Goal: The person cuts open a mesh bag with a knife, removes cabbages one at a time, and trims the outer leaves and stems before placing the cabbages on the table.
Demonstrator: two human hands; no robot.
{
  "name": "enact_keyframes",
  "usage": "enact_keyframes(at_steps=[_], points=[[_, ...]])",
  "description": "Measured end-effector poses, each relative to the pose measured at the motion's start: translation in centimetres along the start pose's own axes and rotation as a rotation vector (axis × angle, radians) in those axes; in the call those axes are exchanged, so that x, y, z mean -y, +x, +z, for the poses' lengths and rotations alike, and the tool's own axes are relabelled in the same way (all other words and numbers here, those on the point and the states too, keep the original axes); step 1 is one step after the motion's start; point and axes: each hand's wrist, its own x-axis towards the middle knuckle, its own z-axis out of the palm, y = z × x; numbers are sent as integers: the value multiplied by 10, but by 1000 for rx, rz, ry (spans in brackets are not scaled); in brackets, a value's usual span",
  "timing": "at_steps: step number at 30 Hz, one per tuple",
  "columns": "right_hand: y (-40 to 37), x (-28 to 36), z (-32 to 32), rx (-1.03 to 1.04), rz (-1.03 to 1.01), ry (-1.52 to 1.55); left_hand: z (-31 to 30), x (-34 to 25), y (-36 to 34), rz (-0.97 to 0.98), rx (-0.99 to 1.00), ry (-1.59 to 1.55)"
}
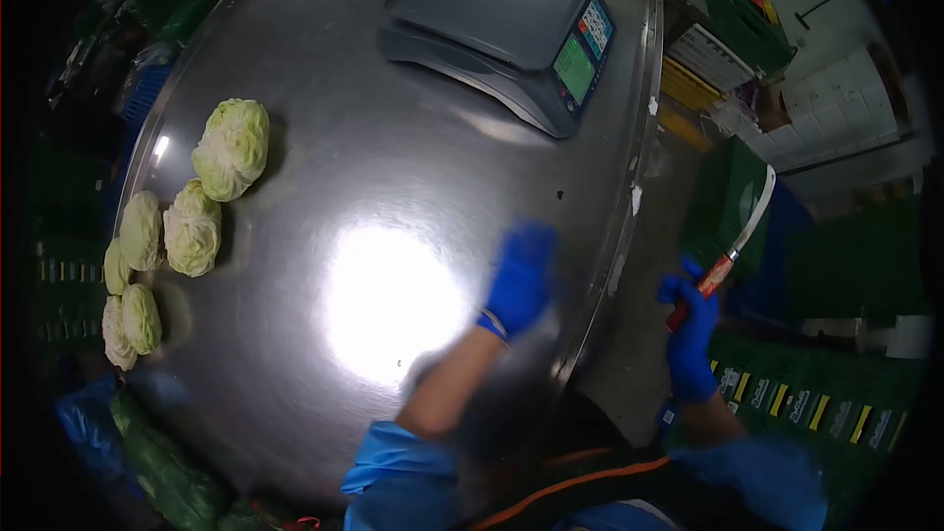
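Observation:
My right hand (694,342), in a blue glove, is closed round the red handle of a knife (752,218). The knife's curved, pale blade points up and away, beyond the table's right edge. My left hand (521,273), also blue-gloved, is over the right part of the steel table (324,167). Motion smears its fingers, and nothing can be made out in it. Far from both hands, pale green cabbage heads (232,149) lie along the table's left edge, several of them grouped close together.
A dark weighing scale (492,0) with a lit green display stands at the table's far end. Green crates (806,403) are stacked to the right, past the raised table rim (629,206). A green mesh sack (162,462) is at the near left corner.

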Motion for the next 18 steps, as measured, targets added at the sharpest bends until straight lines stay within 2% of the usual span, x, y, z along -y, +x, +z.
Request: enact_keyframes(at_steps=[1,3,4,6,8,10,11,12,13,14,15,16,17,18], points=[[-3,8,-11,1,-19,-92,10,-41,-10,59,245,-626],[5,-11,-69,-54,-48,-114,-9,-71,-48,262,265,-491],[5,-13,-79,-75,-62,-138,-9,-51,-42,261,283,-485],[1,-19,-83,-98,-29,-140,-6,3,-3,487,122,-314],[3,-32,-69,-44,-54,-15,-34,7,65,59,-191,38],[-11,-24,-40,-72,-29,18,0,27,98,97,-197,104],[-16,-21,-38,-9,-18,20,7,26,95,93,-196,103],[-22,-18,-42,61,12,11,14,22,81,174,-109,81],[-24,-14,-45,68,18,-12,19,18,61,246,-16,59],[-23,-12,-50,95,42,-26,32,6,8,333,-28,143],[-20,-11,-56,39,-3,-80,29,-15,-57,394,58,41],[-16,-13,-60,-5,-50,-126,1,-39,-123,352,202,-470],[-10,-20,-68,26,-90,-147,-33,-68,-189,188,456,-369],[-10,-22,-64,84,-67,-145,-37,-87,-278,129,549,-353]])
